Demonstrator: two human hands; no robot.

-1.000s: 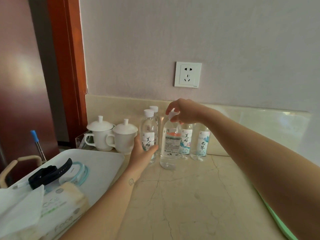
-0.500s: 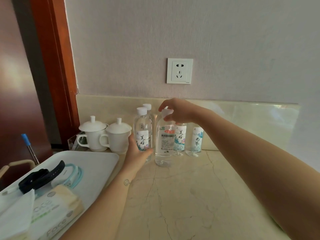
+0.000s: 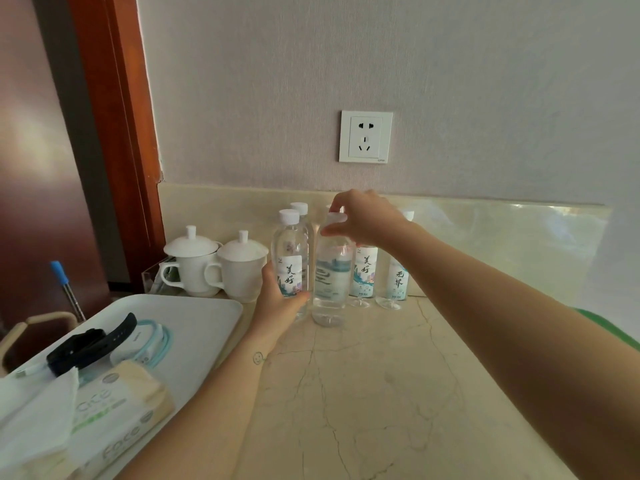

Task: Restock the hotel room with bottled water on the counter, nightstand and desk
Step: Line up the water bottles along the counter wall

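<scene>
Several clear water bottles with white caps stand upright near the back of the beige marble counter (image 3: pixel 381 375). My left hand (image 3: pixel 277 303) grips the lower body of the front left bottle (image 3: pixel 290 258). My right hand (image 3: pixel 363 218) pinches the cap of the front right bottle (image 3: pixel 331 278), which stands on the counter beside it. Another bottle (image 3: pixel 300 209) stands behind the left one, mostly hidden. Two more bottles (image 3: pixel 364 271) (image 3: pixel 397 278) stand against the backsplash, their tops hidden by my right arm.
Two white lidded cups (image 3: pixel 192 261) (image 3: pixel 240 268) stand left of the bottles. A white tray (image 3: pixel 194 317) at the left holds a black band, a tissue pack (image 3: pixel 114 410) and cloths. A wall socket (image 3: pixel 366 136) is above. A brown door frame (image 3: pixel 121 133) stands at the left.
The front right bottle has turned, so a different side of its label faces me. Both hands keep their hold on the two front bottles. The camera has shifted a little.
</scene>
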